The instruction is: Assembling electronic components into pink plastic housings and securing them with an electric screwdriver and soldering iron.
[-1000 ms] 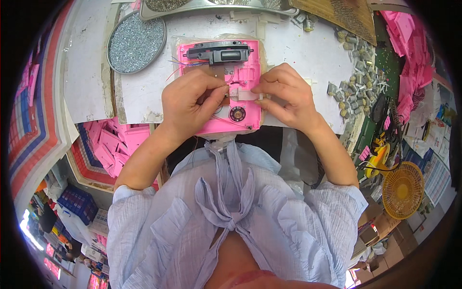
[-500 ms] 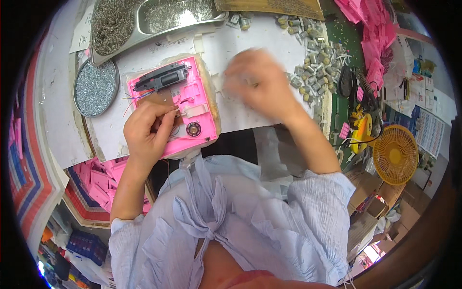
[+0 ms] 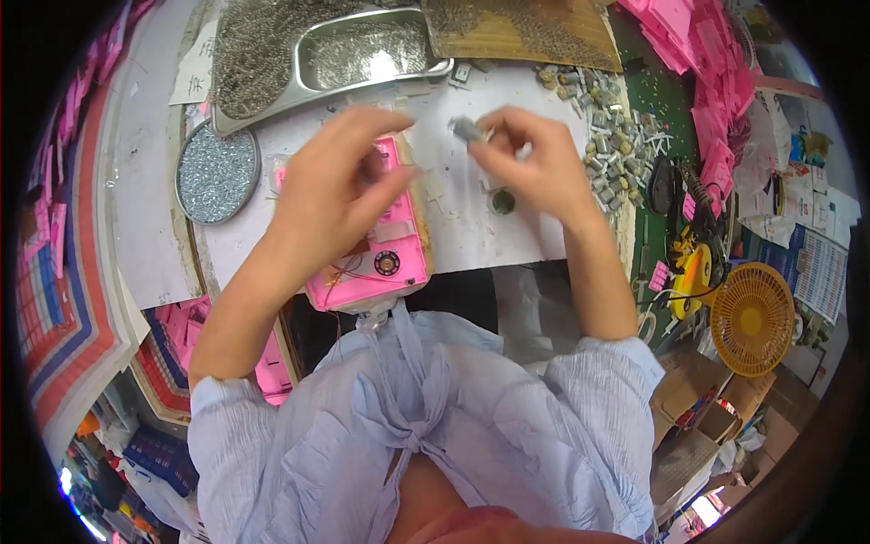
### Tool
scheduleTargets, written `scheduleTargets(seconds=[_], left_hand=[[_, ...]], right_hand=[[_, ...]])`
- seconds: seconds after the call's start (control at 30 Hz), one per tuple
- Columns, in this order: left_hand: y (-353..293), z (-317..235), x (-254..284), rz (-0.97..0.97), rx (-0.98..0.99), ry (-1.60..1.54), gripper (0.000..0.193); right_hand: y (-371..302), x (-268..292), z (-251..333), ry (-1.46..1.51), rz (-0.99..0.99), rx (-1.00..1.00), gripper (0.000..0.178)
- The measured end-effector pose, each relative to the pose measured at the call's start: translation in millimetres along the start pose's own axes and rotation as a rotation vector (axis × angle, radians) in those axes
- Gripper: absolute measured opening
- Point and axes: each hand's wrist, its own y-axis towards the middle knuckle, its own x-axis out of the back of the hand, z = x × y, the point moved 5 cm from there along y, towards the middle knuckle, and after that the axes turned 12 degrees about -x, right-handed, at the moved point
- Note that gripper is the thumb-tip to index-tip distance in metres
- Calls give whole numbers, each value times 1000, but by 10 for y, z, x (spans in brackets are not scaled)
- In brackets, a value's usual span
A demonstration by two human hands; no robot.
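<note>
A pink plastic housing [image 3: 362, 288] lies in front of me, with a small round black speaker [image 3: 387, 263] and thin wires in its near end. My left hand [image 3: 337, 181] is over the far part of the housing, fingers and thumb apart and nothing visible between them; it hides much of what lies inside. Right of it, my right hand [image 3: 535, 159] pinches a small grey motor [image 3: 467, 129] between thumb and fingertips, above the white work surface. Another small cylindrical part [image 3: 502, 201], dark on its end, sits on the surface below my right hand.
Loose small motors [image 3: 621, 150] are heaped at the right. A round dish of small metal pieces [image 3: 216, 172] stands at the left. Behind are a metal tray [image 3: 304, 56] of screws and a brown board [image 3: 521, 36]. A yellow fan [image 3: 751, 317] stands at the far right.
My left hand has let go of the wires in the housing, risen and opened toward the right hand. My right hand has moved slightly right, now showing a motor in its fingertips.
</note>
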Motion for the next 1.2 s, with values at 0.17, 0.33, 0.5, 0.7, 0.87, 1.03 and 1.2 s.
scheduleTargets(seconds=[0.17, 0.33, 0.5, 0.7, 0.87, 1.03, 1.2], left_hand=[[132, 70, -291, 305, -38, -130, 16], [144, -198, -381, 363, -543, 252, 20], [238, -195, -596, 456, -633, 119, 18], [1071, 491, -480, 245, -359, 257, 10], [1691, 839, -691, 146, -283, 542, 14], [1956, 1014, -944, 361, -346, 876, 16], [1971, 1146, -998, 370, -336, 987, 15]], right_hand=[[-362, -123, 20, 311, 157, -14, 24], [-509, -289, -211, 1326, 512, -313, 43], [-592, -317, -378, 1196, 382, -335, 44], [-639, -90, -498, 1114, 256, -270, 48], [-632, -34, -468, 1062, 255, -255, 50], [-690, 33, -513, 1063, 230, -221, 51], [-817, 192, -636, 1005, 99, -232, 51]])
